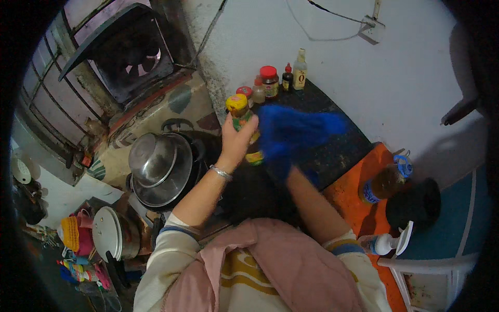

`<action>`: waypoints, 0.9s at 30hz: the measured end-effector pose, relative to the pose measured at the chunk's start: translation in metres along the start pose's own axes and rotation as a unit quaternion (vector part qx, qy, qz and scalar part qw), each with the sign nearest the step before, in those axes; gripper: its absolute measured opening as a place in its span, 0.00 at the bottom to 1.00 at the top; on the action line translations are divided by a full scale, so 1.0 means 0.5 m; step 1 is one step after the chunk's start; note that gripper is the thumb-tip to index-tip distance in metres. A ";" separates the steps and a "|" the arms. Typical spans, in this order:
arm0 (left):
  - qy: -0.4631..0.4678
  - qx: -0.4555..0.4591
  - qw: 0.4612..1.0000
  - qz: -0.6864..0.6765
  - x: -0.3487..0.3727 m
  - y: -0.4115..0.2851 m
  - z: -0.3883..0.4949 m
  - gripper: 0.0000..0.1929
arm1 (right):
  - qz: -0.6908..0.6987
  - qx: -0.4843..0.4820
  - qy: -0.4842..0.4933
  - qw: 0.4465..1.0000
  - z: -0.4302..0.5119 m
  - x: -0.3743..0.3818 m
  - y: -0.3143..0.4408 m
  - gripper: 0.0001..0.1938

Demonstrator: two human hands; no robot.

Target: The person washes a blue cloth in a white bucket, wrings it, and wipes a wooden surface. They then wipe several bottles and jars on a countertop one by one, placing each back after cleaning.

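Note:
My left hand (237,142), with a silver bracelet at its wrist, grips a jar with a yellow lid (237,102). Blurred by motion, a blue cloth (300,126) covers my right hand (278,156), whose fingers are hidden under it. Between the hands, below the held jar, a container with a yellow-green base (255,157) shows in part; whether it is one piece with the jar I cannot tell. Behind them, along the wall on the black countertop (331,156), stand a red-lidded jar (269,82), a smaller red-lidded jar (245,93), a dark sauce bottle (287,80) and a clear labelled bottle (299,72).
Left of my hands, an upturned metal bowl (152,160) rests on a lidded wok (177,187). A pot with a pale lid (107,234) stands lower left. On the orange surface (347,183) at right are an oil jug (384,183) and a white pump bottle (384,243).

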State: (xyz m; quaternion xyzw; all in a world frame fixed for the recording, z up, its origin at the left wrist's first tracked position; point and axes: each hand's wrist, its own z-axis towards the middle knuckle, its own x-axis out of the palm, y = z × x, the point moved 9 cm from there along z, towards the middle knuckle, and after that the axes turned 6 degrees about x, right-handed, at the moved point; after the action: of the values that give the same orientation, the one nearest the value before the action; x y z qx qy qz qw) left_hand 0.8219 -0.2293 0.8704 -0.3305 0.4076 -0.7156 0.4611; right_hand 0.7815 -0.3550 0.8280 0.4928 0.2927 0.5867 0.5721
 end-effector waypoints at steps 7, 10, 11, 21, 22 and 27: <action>-0.026 -0.019 0.959 -0.283 0.014 -0.073 0.073 0.14 | -0.525 -0.142 0.167 0.822 -0.127 0.192 -0.030 0.13; 0.119 -0.032 0.974 -0.192 0.066 -0.067 0.071 0.11 | -0.587 -0.228 0.275 0.726 -0.166 0.229 -0.045 0.12; 0.077 0.001 0.973 -0.218 0.050 -0.074 0.074 0.11 | -0.564 -0.208 0.300 0.741 -0.167 0.217 -0.051 0.12; 0.174 -0.027 0.957 -0.232 0.007 -0.044 0.093 0.10 | -0.547 -0.197 -0.028 0.813 -0.073 -0.055 0.264 0.02; 0.183 -0.047 0.954 -0.234 0.013 -0.021 0.080 0.10 | -0.475 -0.140 -0.073 0.866 -0.048 -0.092 0.293 0.01; 0.209 -0.161 0.942 -0.206 0.056 0.087 0.001 0.14 | 0.233 0.071 -0.122 0.962 0.105 -0.177 0.286 0.14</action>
State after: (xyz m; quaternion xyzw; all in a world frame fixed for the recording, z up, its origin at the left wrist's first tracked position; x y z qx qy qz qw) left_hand 0.8294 -0.2662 0.8346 -0.3202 0.5275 -0.7728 0.1483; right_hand 0.7622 -0.4765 0.9543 0.6545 0.1381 0.6169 0.4147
